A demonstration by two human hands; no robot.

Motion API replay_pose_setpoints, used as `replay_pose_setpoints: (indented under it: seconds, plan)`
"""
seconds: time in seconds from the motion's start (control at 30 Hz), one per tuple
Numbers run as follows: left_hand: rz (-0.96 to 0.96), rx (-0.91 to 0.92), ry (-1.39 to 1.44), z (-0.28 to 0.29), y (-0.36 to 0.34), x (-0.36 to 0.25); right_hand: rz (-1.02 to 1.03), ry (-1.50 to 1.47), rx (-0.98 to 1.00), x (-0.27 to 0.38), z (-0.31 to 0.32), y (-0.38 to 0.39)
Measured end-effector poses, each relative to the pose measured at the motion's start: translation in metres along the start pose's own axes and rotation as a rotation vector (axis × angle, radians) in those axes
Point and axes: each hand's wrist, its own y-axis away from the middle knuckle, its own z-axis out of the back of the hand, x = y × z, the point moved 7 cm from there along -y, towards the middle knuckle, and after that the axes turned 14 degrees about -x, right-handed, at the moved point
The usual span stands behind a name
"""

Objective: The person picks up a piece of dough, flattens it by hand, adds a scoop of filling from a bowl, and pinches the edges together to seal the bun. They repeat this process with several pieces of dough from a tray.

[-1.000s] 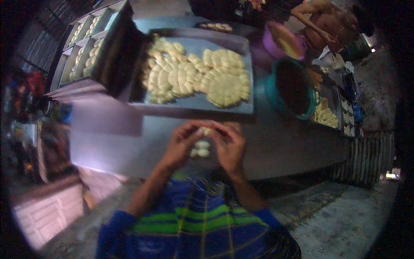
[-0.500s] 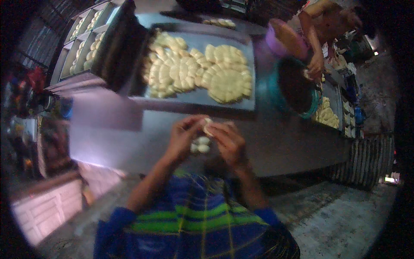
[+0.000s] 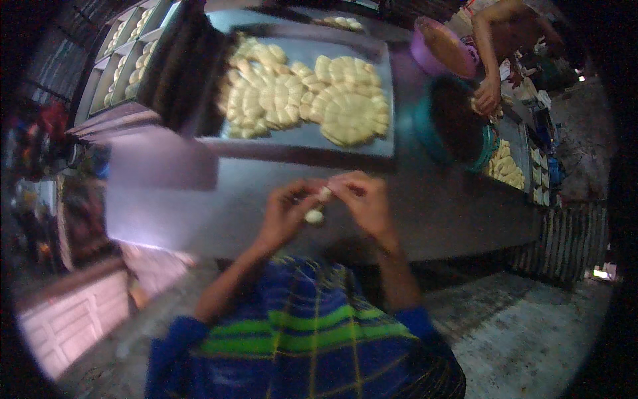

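A worker's left hand (image 3: pixel 286 209) and right hand (image 3: pixel 367 201) pinched a dough piece (image 3: pixel 324 193) over the near side of the table (image 3: pixel 159 219). A pale dough ball (image 3: pixel 314 217) lay just nearer, a dough-laden tray (image 3: pixel 292 143) farther off.

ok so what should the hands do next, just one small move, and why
Probably a gentle pinch of the small pale dough piece: the left hand and right hand meet at it, while a pale lump shows just below it in view, over the table.
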Motion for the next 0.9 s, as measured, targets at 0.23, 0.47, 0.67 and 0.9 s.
replay_pose_setpoints:
  seconds: [0.23, 0.47, 0.67, 0.9]
  plan:
    - [0.014, -0.028, -0.064, 0.002, -0.003, -0.003, -0.089, -0.05, 0.049, 0.006, -0.005, 0.006]
    - [0.129, -0.065, 0.07, 0.004, 0.001, 0.009, -0.138, -0.027, 0.062, -0.012, -0.011, 0.01]
    - [0.011, -0.12, 0.03, 0.004, 0.001, 0.005, -0.317, -0.286, 0.075, -0.026, -0.021, 0.011]
    - [-0.033, -0.041, 0.197, -0.009, 0.002, -0.016, -0.396, -0.318, 0.189, -0.036, -0.021, 0.007]
